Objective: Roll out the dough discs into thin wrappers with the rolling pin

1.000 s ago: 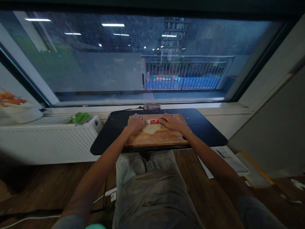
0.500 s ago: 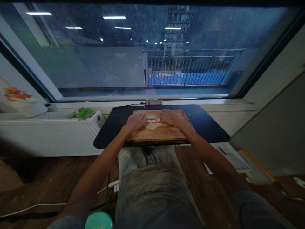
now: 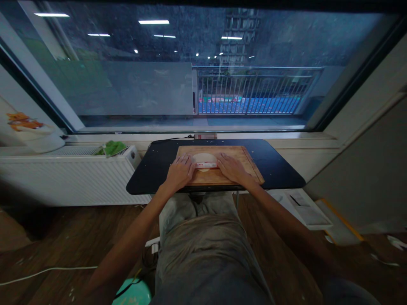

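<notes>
A rolling pin with a red-and-white label [image 3: 205, 165] lies crosswise over a thin, pale round sheet of dough [image 3: 205, 157] on a wooden cutting board [image 3: 237, 151]. My left hand [image 3: 180, 170] rests over the pin's left end, fingers stretched forward and flat. Over the right end lies my right hand [image 3: 231, 167], its fingers also extended rather than wrapped round. Both hands press from above and hide the pin's ends. Dough shows mostly beyond the pin, with a narrow strip on the near side.
Under the board stands a small black table [image 3: 280, 171] with pale specks, against the window sill. A white radiator [image 3: 70, 178] at left carries a green cloth [image 3: 114, 147]. A white box [image 3: 307, 207] sits low at right, and a turquoise round object [image 3: 133, 292] near my legs.
The pin and both hands have come back toward me across the dough. More of the dough now shows beyond the pin and less on the near side.
</notes>
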Demonstrator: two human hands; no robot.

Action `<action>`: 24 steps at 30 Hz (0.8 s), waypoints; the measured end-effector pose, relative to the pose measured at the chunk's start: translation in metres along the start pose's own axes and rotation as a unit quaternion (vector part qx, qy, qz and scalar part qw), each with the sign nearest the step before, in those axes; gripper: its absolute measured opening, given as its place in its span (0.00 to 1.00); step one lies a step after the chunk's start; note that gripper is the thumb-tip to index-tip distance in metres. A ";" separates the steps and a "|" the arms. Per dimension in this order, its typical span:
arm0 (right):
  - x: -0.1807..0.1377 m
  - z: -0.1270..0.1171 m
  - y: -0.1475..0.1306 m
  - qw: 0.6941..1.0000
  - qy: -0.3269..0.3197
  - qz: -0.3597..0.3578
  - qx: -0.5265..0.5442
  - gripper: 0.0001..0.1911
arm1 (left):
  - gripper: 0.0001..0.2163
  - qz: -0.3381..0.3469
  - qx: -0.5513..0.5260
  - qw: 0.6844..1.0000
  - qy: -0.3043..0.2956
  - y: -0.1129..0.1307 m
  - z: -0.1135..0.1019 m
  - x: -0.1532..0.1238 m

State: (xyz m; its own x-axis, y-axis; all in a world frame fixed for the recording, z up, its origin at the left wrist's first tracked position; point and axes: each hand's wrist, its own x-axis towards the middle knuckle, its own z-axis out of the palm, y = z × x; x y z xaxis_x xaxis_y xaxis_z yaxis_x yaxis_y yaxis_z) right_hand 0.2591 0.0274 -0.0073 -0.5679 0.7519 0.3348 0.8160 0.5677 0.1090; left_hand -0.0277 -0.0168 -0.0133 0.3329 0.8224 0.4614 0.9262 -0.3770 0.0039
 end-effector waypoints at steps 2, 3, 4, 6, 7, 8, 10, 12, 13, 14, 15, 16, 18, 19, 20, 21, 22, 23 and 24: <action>-0.006 -0.001 -0.005 1.000 0.019 0.014 0.013 0.30 | 0.26 0.004 -0.006 1.000 0.003 0.001 0.000 -0.004; -0.007 -0.001 -0.006 0.999 0.025 0.017 0.016 0.30 | 0.26 0.003 -0.006 1.000 0.001 0.001 0.000 -0.004; -0.005 0.000 -0.006 0.999 0.026 0.017 0.017 0.31 | 0.27 -0.001 -0.003 1.000 -0.004 0.000 0.000 -0.002; 0.002 0.003 -0.002 1.000 0.018 0.010 0.012 0.30 | 0.28 -0.018 0.009 1.000 -0.021 -0.002 0.001 0.007; 0.009 0.005 0.002 1.000 0.009 0.000 0.007 0.30 | 0.28 -0.023 0.014 0.999 -0.032 -0.004 0.002 0.013; 0.016 0.008 0.007 1.000 0.001 -0.009 0.001 0.29 | 0.28 -0.025 0.016 0.999 -0.042 -0.006 0.004 0.020; 0.032 0.014 0.017 1.000 -0.011 -0.018 -0.011 0.29 | 0.28 -0.032 0.017 0.998 -0.052 -0.013 0.008 0.036; 0.048 0.021 0.028 0.999 -0.016 -0.021 -0.023 0.28 | 0.29 -0.046 0.017 0.997 -0.058 -0.020 0.013 0.051; 0.056 0.023 0.032 0.999 -0.017 -0.015 -0.028 0.29 | 0.29 -0.052 0.017 0.997 -0.062 -0.024 0.015 0.058; 0.064 0.024 0.035 0.999 -0.019 -0.003 -0.031 0.29 | 0.29 -0.055 0.016 0.996 -0.064 -0.027 0.016 0.064; 0.071 0.025 0.038 0.999 -0.023 0.011 -0.031 0.30 | 0.29 -0.056 0.014 0.996 -0.067 -0.029 0.018 0.068; 0.077 0.026 0.041 0.999 -0.032 0.023 -0.028 0.31 | 0.29 -0.055 0.012 0.996 -0.070 -0.030 0.018 0.070; 0.086 0.026 0.044 0.998 -0.049 0.030 -0.017 0.32 | 0.29 -0.054 0.011 0.996 -0.071 -0.029 0.018 0.069; 0.088 0.026 0.046 0.998 -0.053 0.023 -0.012 0.32 | 0.29 -0.054 0.010 0.996 -0.070 -0.026 0.017 0.066; 0.088 0.027 0.047 0.999 -0.053 0.010 -0.006 0.32 | 0.28 -0.052 0.010 0.996 -0.067 -0.023 0.015 0.061; 0.087 0.028 0.048 0.999 -0.048 -0.005 -0.001 0.32 | 0.27 -0.050 0.010 0.997 -0.064 -0.018 0.012 0.055; 0.083 0.029 0.049 0.999 -0.043 -0.022 0.004 0.32 | 0.27 -0.048 0.009 0.997 -0.062 -0.012 0.009 0.049; 0.079 0.030 0.050 0.999 -0.038 -0.038 0.008 0.32 | 0.26 -0.048 0.011 0.997 -0.064 -0.006 0.006 0.042; 0.074 0.031 0.051 0.998 -0.035 -0.052 0.011 0.31 | 0.26 -0.051 0.016 0.996 -0.069 0.001 0.002 0.036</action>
State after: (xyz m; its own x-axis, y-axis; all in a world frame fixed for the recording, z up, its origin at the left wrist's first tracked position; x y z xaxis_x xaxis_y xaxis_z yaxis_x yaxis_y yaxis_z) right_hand 0.2554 0.1218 -0.0058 -0.6555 0.7102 0.2568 0.7506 0.6502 0.1177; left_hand -0.0147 0.0131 0.0010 0.2553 0.9073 0.3340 0.9609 -0.2764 0.0162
